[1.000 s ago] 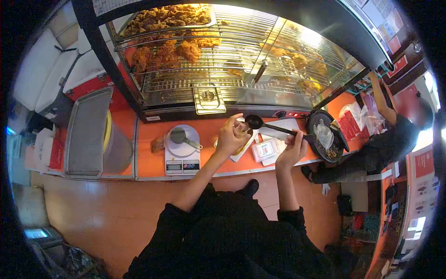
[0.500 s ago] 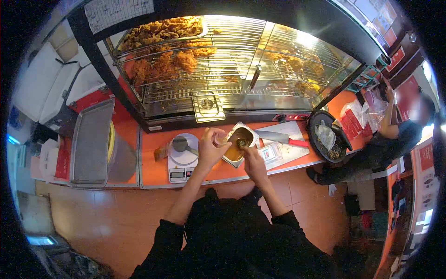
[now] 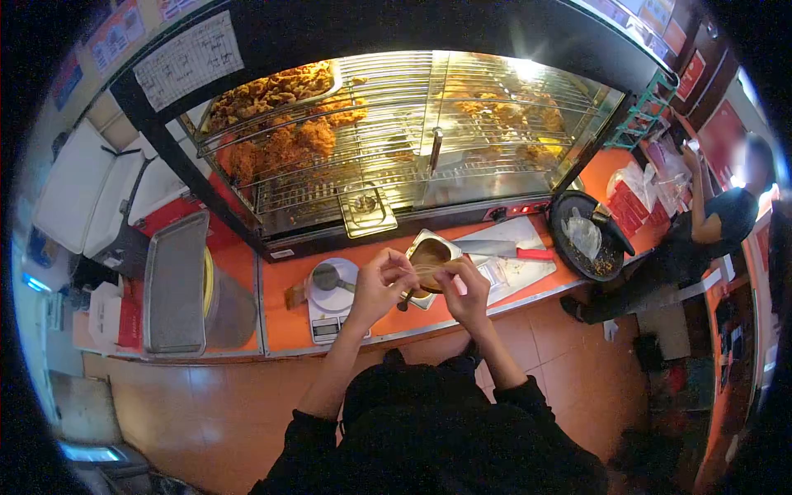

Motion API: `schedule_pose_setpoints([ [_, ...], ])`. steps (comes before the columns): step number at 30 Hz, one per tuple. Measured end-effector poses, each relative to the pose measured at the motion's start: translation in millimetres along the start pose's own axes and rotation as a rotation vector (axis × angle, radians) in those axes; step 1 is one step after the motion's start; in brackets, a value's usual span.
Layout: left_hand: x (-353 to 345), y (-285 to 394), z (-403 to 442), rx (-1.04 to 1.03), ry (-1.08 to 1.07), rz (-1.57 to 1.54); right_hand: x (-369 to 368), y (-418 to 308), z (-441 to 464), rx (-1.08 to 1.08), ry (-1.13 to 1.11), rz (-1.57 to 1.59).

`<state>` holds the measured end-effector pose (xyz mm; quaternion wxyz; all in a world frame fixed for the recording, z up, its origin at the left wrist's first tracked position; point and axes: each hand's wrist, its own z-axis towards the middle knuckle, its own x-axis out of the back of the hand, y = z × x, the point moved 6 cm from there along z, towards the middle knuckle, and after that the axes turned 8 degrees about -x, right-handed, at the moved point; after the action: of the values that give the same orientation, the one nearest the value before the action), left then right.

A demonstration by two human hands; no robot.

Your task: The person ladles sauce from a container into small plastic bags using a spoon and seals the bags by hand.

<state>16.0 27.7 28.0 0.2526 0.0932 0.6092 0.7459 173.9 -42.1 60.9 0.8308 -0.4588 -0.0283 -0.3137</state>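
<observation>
Above the steel pan of brown sauce [image 3: 448, 245], my left hand [image 3: 381, 285] pinches one side of a small clear cup [image 3: 426, 275]. Opposite it, my right hand [image 3: 466, 294] has its fingers closed at the cup's other side. The black ladle [image 3: 406, 300] rests in the pan, its handle end at the near rim. Left of my hands, a kitchen scale [image 3: 325, 329] carries a white plate with a dark scoop [image 3: 327, 276]. To the right lie a knife with a red handle [image 3: 535, 254] and a white cutting board [image 3: 521, 231].
A heated glass cabinet with fried chicken [image 3: 301, 148] stands behind the counter. A lidded steel container [image 3: 367, 211] sits against its front. At left are a grey tray [image 3: 176, 285] and a bin [image 3: 231, 305]. A black pan [image 3: 598, 256] is at right, near another person [image 3: 726, 223].
My right hand has let go of the ladle, which now stays in the sauce pan, and has moved to the cup. The view has shifted. The other person's arm has lowered.
</observation>
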Motion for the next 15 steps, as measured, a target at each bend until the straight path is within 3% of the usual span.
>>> schedule_pose_setpoints([
  [15, 1, 35, -11, -0.207, 0.115, 0.3, 3, -28, 4, 0.027, -0.031, 0.05],
])
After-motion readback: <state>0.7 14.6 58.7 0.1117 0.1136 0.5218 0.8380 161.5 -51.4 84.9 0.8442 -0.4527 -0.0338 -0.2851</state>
